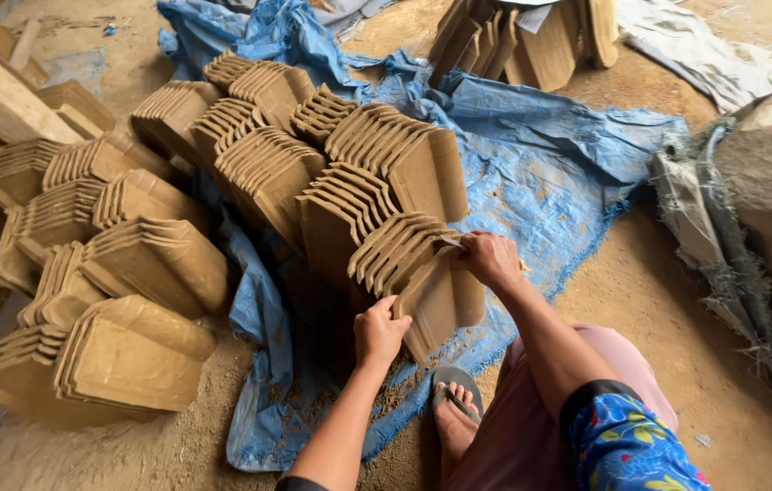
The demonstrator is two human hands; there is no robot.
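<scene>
A brown unfired clay roof tile (440, 300) leans at the front of a row of like tiles (395, 250) standing on edge. My left hand (377, 332) grips its lower left edge. My right hand (492, 259) rests on its upper right corner, fingers closed on a small thin tool whose tip touches the tile's top edge. The tiles stand on a blue tarpaulin (549, 191) spread over dirt ground. My foot in a sandal (454, 400) is just below the tile.
Several more stacks of tiles (131, 355) fill the left side, and others (531, 41) lean at the top. A grey covered mound (758, 209) stands at the right. Bare dirt (649, 291) lies between it and the tarpaulin.
</scene>
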